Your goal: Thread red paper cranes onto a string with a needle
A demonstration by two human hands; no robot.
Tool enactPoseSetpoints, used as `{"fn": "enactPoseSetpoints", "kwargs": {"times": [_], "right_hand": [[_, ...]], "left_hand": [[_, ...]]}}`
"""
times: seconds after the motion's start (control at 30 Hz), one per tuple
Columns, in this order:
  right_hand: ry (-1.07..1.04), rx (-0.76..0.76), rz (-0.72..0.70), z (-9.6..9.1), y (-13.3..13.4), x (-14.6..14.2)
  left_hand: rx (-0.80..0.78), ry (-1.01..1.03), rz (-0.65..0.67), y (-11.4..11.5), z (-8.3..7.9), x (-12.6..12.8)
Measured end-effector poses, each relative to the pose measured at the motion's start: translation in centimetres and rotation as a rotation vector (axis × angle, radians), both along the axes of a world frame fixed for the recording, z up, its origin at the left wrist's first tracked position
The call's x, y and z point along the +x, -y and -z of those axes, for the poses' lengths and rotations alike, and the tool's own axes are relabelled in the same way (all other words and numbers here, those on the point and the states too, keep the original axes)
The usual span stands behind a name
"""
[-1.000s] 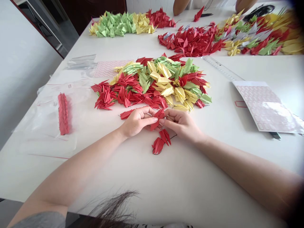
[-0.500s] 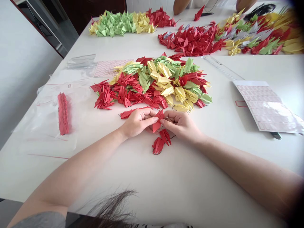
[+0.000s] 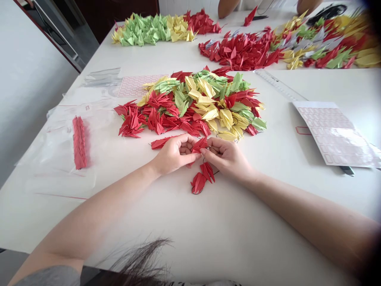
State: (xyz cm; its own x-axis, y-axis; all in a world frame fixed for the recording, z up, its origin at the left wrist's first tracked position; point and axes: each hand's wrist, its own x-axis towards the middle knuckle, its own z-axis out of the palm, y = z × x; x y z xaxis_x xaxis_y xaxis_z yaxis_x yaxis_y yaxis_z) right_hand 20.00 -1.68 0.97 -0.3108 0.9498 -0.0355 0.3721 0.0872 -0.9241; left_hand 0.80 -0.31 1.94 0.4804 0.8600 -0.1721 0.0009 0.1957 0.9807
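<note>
Left of the hands, a tight stack of red folded-paper cranes [image 3: 79, 143] lies on a clear plastic bag [image 3: 52, 159] on the white table [image 3: 190, 226]. Ahead and to the left of the hands is a pale sheet of pink-outlined labels [image 3: 139, 85]. Just left of the left hand [image 3: 174, 155], a flat red paper crane [image 3: 162, 143] lies on the table, reaching up to the hand. The left hand is curled, its fingers closed on a small red paper crane [image 3: 198, 145] at the centre, between the two hands. The right hand [image 3: 226, 159] is also curled, its fingertips pinching at the same crane; the exact grip is partly hidden. Directly below the hands lie two red paper cranes [image 3: 203, 178] with a thin dark thread [image 3: 216, 172] beside them. Ahead of the hands is a heap of red, yellow and green paper cranes [image 3: 190, 107]. To the right are a clear plastic ruler [image 3: 279, 85] and a white label sheet [image 3: 330, 133]. Judged by eye, the held crane is very light, stiff along its folds and easily crushed: best held by the folded body, not the wing points.
</note>
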Motion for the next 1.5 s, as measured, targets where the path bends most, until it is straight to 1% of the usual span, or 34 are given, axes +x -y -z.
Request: {"fn": "enactPoseSetpoints", "kwargs": {"times": [0.1, 0.17, 0.2, 0.27, 0.33, 0.37, 0.43, 0.53, 0.63, 0.7, 1.0, 1.17, 1.23, 1.3, 1.4, 1.5], "right_hand": [[-0.188, -0.052, 0.060, 0.2, 0.0, -0.1], [-0.330, -0.093, 0.103, 0.3, -0.1, -0.1], [-0.369, -0.081, 0.124, 0.4, -0.2, -0.1], [-0.360, 0.016, 0.182, 0.5, -0.4, 0.0], [-0.281, 0.128, 0.260, 0.5, -0.7, 0.2], [-0.248, 0.155, 0.297, 0.4, -0.8, 0.3], [-0.240, 0.135, 0.336, 0.4, -0.8, 0.4], [-0.304, 0.054, 0.295, 0.4, -0.7, 0.2], [-0.342, 0.039, 0.254, 0.5, -0.6, 0.0], [-0.366, 0.028, 0.248, 0.6, -0.7, -0.1], [-0.441, -0.011, 0.228, 1.1, -1.2, 0.0], [-0.443, -0.003, 0.202, 1.2, -1.2, 0.0], [-0.441, 0.006, 0.214, 1.2, -1.2, 0.0], [-0.457, 0.029, 0.260, 1.2, -1.2, 0.0], [-0.543, 0.061, 0.345, 1.3, -1.4, 0.0], [-0.619, 0.054, 0.361, 1.3, -1.4, 0.0]], "left_hand": [[-0.009, -0.034, -0.043, -0.1, 0.0, 0.1], [-0.017, -0.074, -0.041, -0.2, 0.0, 0.1], [-0.020, -0.095, -0.031, -0.2, -0.1, 0.1], [-0.023, -0.123, -0.011, -0.3, -0.1, 0.0], [-0.029, -0.130, 0.002, -0.3, -0.2, 0.0], [-0.029, -0.127, 0.004, -0.2, -0.2, 0.0], [-0.023, -0.110, -0.004, -0.2, -0.2, 0.0], [-0.056, -0.072, -0.020, -0.1, 0.1, 0.0], [-0.141, -0.044, -0.004, -0.3, 0.3, -0.2], [-0.170, -0.030, -0.013, -0.4, 0.5, -0.3], [-0.166, 0.052, -0.056, -0.5, 0.8, -0.2], [-0.143, 0.051, -0.044, -0.6, 0.7, -0.3], [-0.135, 0.057, -0.039, -0.6, 0.8, -0.4], [-0.147, 0.057, -0.033, -0.6, 0.8, -0.4], [-0.186, 0.030, -0.025, -0.7, 0.6, -0.5], [-0.220, -0.012, -0.024, -0.7, 0.4, -0.4]]}}
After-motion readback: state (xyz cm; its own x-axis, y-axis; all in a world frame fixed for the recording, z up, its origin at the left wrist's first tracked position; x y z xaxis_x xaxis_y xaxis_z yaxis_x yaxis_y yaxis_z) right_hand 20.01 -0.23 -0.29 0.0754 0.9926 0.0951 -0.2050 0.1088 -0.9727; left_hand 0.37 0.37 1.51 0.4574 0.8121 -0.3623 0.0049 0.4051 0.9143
